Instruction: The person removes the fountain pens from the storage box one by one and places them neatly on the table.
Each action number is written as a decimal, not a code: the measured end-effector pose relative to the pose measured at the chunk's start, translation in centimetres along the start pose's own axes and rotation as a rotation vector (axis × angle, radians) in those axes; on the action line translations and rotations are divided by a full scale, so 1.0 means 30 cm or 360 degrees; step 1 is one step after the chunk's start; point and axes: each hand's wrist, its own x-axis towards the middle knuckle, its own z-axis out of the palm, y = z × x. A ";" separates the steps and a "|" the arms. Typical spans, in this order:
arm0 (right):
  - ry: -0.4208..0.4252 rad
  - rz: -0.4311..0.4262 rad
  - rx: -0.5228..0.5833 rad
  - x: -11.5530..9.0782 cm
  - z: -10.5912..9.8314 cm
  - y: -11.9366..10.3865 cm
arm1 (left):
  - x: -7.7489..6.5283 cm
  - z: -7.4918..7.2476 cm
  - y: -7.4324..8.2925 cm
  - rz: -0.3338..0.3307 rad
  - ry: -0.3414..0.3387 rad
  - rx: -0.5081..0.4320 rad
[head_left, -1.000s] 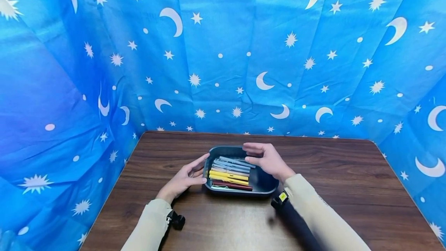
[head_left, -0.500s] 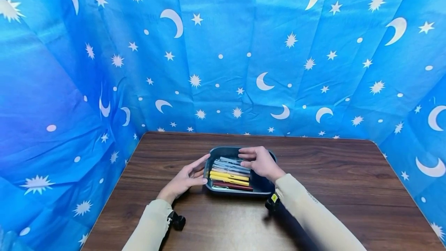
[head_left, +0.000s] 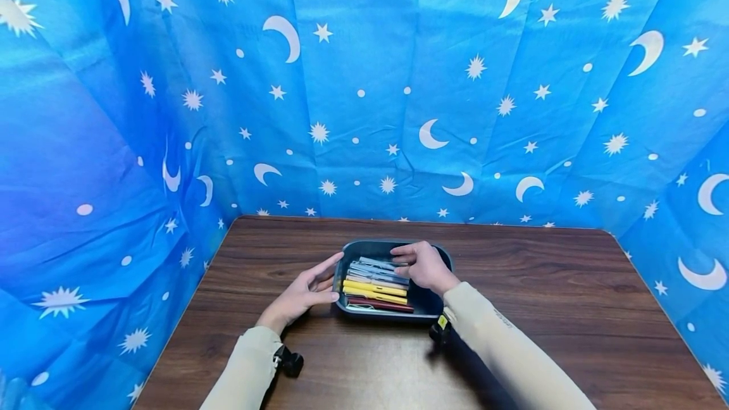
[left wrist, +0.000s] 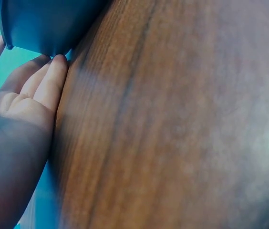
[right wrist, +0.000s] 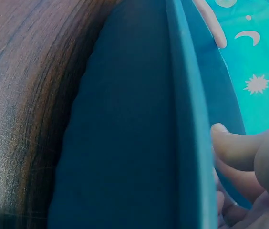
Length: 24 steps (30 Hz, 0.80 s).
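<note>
A dark rectangular tray (head_left: 429, 302) holds a row of pens lying side by side. Light blue pens (head_left: 364, 269) are at the back, yellow pens (head_left: 370, 288) in the middle, and a dark red pen (head_left: 381, 304) nearer the front. My left hand (head_left: 299, 293) touches the tray's left end, thumb and index finger spread along it; in the left wrist view its other fingers (left wrist: 51, 83) reach the tray's underside. My right hand (head_left: 428, 267) reaches over the tray, fingers and thumb at the right ends of the light blue pens. I cannot tell whether it pinches one.
The tray stands on a dark wood-grain table (head_left: 547, 296). Behind the table and at both sides hangs a blue cloth (head_left: 364, 112) with white moons and stars. Black wrist cameras sit at both cuffs, the right one (head_left: 438, 332) close to the tray's front edge.
My right hand has moved left and down toward the light blue pens, its thumb and fingers drawing closer together. The left hand and the tray have stayed put.
</note>
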 end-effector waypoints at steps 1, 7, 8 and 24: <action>0.0002 0.0011 -0.0013 0.000 0.001 0.000 | 0.000 -0.001 0.000 0.0001 -0.0002 -0.0003; 0.0041 0.0073 -0.0101 0.001 0.003 -0.007 | -0.001 0.000 0.001 -0.0008 -0.0009 -0.0022; 0.0049 0.0077 -0.0116 0.001 0.003 -0.007 | -0.001 0.000 0.002 -0.0010 -0.0008 -0.0026; 0.0181 0.0154 -0.0431 0.013 0.008 -0.004 | -0.008 0.005 0.013 -0.0007 -0.0006 -0.0029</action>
